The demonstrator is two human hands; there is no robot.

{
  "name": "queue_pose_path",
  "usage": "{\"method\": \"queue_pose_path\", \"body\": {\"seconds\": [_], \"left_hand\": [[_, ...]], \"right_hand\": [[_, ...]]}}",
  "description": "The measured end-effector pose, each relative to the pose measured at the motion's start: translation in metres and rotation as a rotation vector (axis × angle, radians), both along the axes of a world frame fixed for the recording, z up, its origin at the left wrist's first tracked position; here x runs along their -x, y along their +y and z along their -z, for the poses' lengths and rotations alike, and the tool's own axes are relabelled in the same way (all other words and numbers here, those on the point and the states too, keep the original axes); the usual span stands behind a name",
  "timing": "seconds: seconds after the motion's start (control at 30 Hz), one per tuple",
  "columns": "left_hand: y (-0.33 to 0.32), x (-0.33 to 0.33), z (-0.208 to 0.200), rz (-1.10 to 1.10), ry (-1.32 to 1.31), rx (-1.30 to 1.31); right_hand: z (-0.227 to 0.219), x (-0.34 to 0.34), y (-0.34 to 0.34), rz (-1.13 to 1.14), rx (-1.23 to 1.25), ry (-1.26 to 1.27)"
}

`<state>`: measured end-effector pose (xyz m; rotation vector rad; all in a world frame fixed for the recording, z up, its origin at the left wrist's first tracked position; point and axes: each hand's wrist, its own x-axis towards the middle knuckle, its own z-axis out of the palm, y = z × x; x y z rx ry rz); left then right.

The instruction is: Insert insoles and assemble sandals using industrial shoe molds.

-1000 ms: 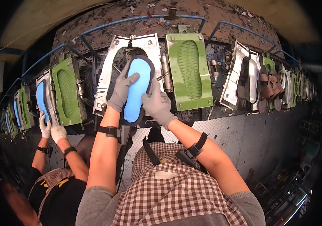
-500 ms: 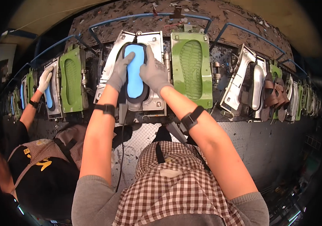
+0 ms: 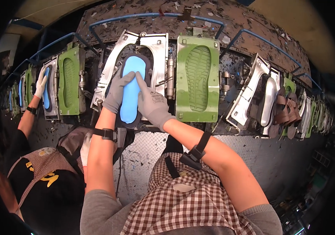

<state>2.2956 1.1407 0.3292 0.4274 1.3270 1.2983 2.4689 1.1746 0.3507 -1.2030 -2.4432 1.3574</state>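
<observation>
- Our left hand (image 3: 115, 94) and right hand (image 3: 153, 103) grip a blue-topped, dark-edged sole (image 3: 129, 102).
- We face a shiny metal frame (image 3: 158, 58).
- The green mold (image 3: 182, 94) has a ribbed, foot-shaped hollow (image 3: 197, 78).

The sole (image 3: 130, 98) is long and rounded at both ends, with a bright blue face set inside a dark border that shows as a rim around it. It is held by its sides, blue face up, over the silver mould (image 3: 159, 58). Its broader end points toward the mould's top edge, leaning slightly right; its narrower end is near the bottom edge.
</observation>
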Motion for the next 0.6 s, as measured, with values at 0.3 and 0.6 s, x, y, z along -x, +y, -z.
{"method": "queue_pose_path", "body": {"seconds": [0.3,0.6], "left_hand": [[0.067,0.024,0.023,-0.060,-0.104,-0.004],[-0.020,-0.070,0.021,-0.452,0.795,0.201]], "right_hand": [[-0.005,0.027,0.081,0.012,-0.186,-0.080],[-0.027,-0.211,0.059,0.136,-0.226,0.413]]}}
